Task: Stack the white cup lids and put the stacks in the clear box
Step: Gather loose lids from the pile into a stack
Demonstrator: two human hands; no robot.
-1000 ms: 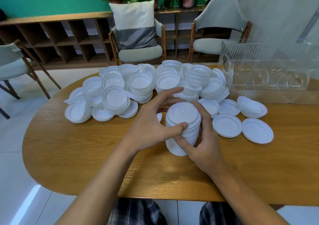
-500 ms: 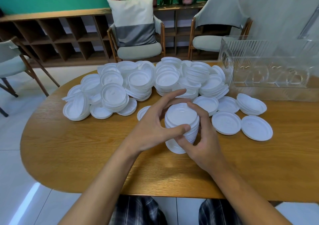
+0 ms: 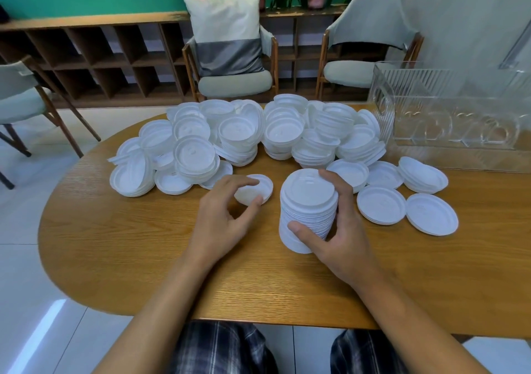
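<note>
Table (image 3: pixel 143 244) with lids (image 3: pixel 244 135), chairs (image 3: pixel 232 80) beyond

The clear box (image 3: pixel 459 109) runs off the right edge — its far end unseen.

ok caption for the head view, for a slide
Lid stacking: right hand holds a tall lid stack on the table, left hand pinches a loose lid, clear box at far right

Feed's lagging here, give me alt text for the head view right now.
The right hand grips a tall stack of white lids upright on the wooden table, while the left hand pinches a loose lid beside it. Behind lies a big pile of lids, and the clear box stands at the far right.
</note>
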